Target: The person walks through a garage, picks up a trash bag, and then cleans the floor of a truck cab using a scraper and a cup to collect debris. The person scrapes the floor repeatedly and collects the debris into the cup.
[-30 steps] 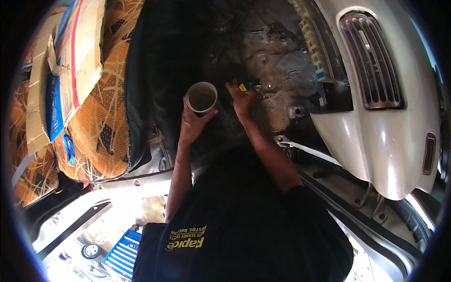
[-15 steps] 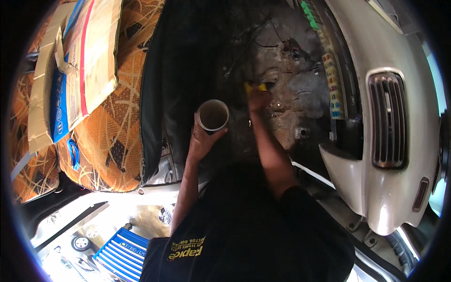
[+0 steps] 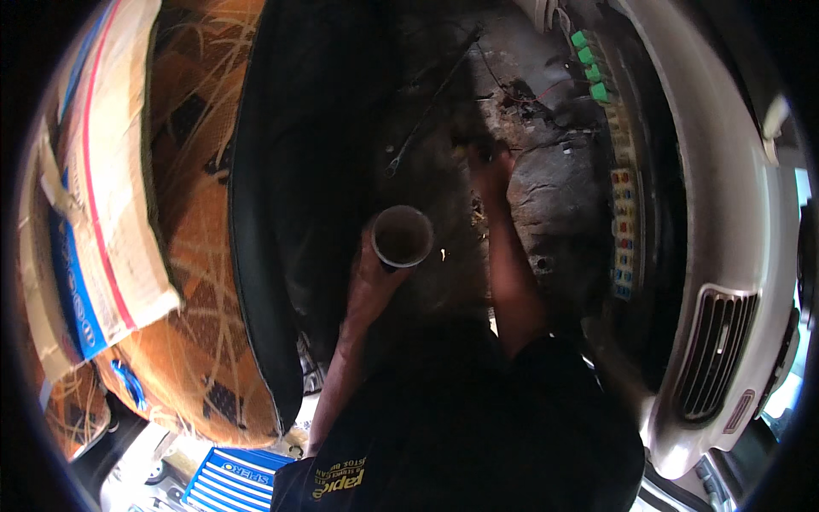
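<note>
My left hand (image 3: 375, 277) is wrapped round a round, open-topped cup (image 3: 403, 236) with a pale rim, held upright above the dark car floor; its contents are too dim to tell. Farther forward, my right hand (image 3: 492, 173) is low over the bare, stained metal floor (image 3: 559, 188). Its fingers are closed on a small yellow thing (image 3: 461, 150), mostly hidden by shadow, whose kind I cannot make out. Between the hands, pale debris (image 3: 478, 213) lies on the floor.
An orange patterned seat (image 3: 200, 341) stands at left, with a torn cardboard sheet (image 3: 111, 230) on it. A fuse strip (image 3: 623, 230) with green connectors (image 3: 589, 64) runs at right beside the grey dashboard (image 3: 725, 171). A thin rod or cable with a ring end (image 3: 393, 164) lies ahead.
The view has shifted, so the seat and dashboard sit differently. My right hand stays low over the floor, the yellow thing now showing less. The cup remains in my left hand.
</note>
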Demonstrator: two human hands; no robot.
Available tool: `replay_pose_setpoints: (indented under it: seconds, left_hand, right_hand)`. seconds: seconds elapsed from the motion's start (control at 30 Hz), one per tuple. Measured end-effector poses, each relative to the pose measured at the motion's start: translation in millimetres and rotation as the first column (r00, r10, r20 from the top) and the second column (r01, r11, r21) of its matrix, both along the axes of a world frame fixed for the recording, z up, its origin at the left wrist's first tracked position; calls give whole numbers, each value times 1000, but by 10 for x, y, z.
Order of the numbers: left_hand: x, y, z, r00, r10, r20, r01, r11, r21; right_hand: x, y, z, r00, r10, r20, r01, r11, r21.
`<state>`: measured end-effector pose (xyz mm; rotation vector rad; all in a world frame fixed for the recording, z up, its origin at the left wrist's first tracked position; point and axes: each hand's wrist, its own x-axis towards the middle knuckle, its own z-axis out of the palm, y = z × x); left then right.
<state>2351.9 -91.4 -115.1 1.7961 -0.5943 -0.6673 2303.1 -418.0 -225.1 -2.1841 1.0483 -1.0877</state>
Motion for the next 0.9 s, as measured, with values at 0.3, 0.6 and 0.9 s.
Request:
replay_pose_setpoints:
  seconds: [0.3,0.6,0.9]
  left_hand:
    - [441,-937,-390,993,-109,-49,104,990,-95]
    - [276,-807,-558,991,-60,-117,57,998,-33]
    - [396,-816,-728,987,-25,-159,25,1000,-6]
  right_hand:
    - [-156,-989,219,924,-364,117,367,930,-4]
    - [-200,-775,389,918,-349,-189,343,937,-64]
    - [297,-1011,160,917,-284,-281,261,958,-118]
